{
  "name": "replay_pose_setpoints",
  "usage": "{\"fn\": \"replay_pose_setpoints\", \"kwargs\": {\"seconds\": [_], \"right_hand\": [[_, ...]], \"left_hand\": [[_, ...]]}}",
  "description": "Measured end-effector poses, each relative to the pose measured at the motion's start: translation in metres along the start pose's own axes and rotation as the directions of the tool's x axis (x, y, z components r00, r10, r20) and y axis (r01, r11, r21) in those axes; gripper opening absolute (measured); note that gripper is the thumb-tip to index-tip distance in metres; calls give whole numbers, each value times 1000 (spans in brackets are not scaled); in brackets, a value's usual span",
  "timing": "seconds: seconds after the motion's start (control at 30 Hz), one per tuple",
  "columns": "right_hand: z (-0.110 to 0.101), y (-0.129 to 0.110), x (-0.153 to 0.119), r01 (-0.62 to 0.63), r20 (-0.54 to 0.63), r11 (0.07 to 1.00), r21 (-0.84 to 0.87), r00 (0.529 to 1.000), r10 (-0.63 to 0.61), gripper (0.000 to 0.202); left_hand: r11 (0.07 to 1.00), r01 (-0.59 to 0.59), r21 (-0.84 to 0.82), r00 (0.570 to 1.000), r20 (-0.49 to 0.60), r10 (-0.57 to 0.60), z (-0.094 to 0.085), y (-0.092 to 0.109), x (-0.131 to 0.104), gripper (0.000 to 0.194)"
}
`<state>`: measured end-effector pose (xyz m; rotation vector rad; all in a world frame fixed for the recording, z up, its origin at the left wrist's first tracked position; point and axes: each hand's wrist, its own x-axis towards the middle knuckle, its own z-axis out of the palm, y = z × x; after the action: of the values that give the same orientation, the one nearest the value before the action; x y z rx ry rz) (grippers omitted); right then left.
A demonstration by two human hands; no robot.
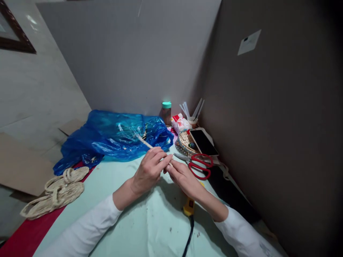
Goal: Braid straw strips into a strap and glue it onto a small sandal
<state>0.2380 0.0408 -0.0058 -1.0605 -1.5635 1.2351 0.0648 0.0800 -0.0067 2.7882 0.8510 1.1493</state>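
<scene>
Both hands meet over the middle of the pale green table cover. My left hand (150, 167) is closed round a thin whitish strand (144, 142), whose free end sticks out up and left towards a blue plastic bag (115, 134). Fingertips of my right hand (182, 175) pinch at the strand's other end, close against the left fingers; the exact grip is partly hidden. Under my right wrist lies a yellow tool (189, 207) with a black cord. Red-handled scissors (199, 166) rest just beyond my right hand.
Woven sandals (61, 189) lie at the left edge. At the back right are a basket (183, 142), a phone (203, 142), a green-lidded jar (166, 112), a packet (180, 124) and a cup of sticks (192, 120). Grey panels stand behind and right.
</scene>
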Motion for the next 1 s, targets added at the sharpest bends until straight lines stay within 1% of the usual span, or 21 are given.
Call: {"fn": "replay_pose_setpoints", "kwargs": {"seconds": [0.1, 0.17, 0.23, 0.3, 0.37, 0.43, 0.5, 0.53, 0.63, 0.7, 0.77, 0.8, 0.83, 0.87, 0.93, 0.97, 1.0], "right_hand": [[-2, -10, -5, 38, 54, 997, -71, 998, -34, 22], [-6, -12, -5, 91, 69, 979, -181, 994, -79, 24], [-10, -11, -2, 121, 54, 949, -293, 992, -110, 27], [-14, -9, 2, 100, 15, 936, -339, 995, -101, 33], [-17, -6, 5, 60, -16, 944, -325, 997, -69, 36], [-18, -5, 4, 24, -20, 954, -299, 999, -32, 36], [-14, -6, 1, 4, 17, 963, -271, 1000, 1, 35], [-11, -6, -1, 15, 51, 964, -265, 999, -1, 34], [2, -7, -9, 129, 154, 947, -293, 984, -86, 36], [9, -4, -12, 221, 187, 914, -339, 969, -165, 39], [10, 0, -11, 273, 182, 890, -365, 959, -219, 38], [9, 2, -9, 274, 152, 888, -369, 961, -233, 36], [6, 4, -6, 251, 95, 898, -363, 968, -232, 34], [2, 6, -3, 199, 21, 922, -331, 979, -204, 34], [-6, 8, 2, 59, -105, 977, -203, 991, -82, 37], [-9, 7, 4, -3, -128, 992, -129, 992, -14, 39], [-11, 6, 4, -47, -121, 997, -66, 992, 39, 40]], "left_hand": [[992, 56, -109, 996, 69, -48, -7, -2, 0, 36], [981, 104, -165, 989, 125, -84, -13, -8, -4, 35], [961, 170, -217, 975, 177, -132, -17, -12, -9, 29], [934, 253, -254, 956, 214, -201, -19, -13, -14, 25], [896, 342, -282, 928, 248, -277, -19, -14, -15, 25], [848, 430, -309, 891, 297, -344, -18, -14, -15, 26], [792, 510, -336, 848, 352, -397, -16, -15, -14, 29], [764, 542, -350, 827, 381, -413, -16, -16, -13, 30], [698, 597, -396, 784, 472, -403, -15, -17, -12, 33], [671, 613, -417, 764, 530, -369, -15, -17, -12, 35], [653, 628, -424, 745, 570, -347, -14, -18, -13, 35], [649, 633, -422, 739, 579, -344, -14, -19, -13, 34], [651, 633, -418, 738, 580, -345, -14, -20, -13, 33], [659, 629, -413, 742, 573, -349, -15, -21, -13, 32], [685, 612, -396, 753, 555, -352, -16, -22, -12, 31], [694, 609, -385, 754, 550, -358, -16, -23, -11, 30], [692, 615, -378, 751, 549, -368, -17, -23, -11, 30]]}}
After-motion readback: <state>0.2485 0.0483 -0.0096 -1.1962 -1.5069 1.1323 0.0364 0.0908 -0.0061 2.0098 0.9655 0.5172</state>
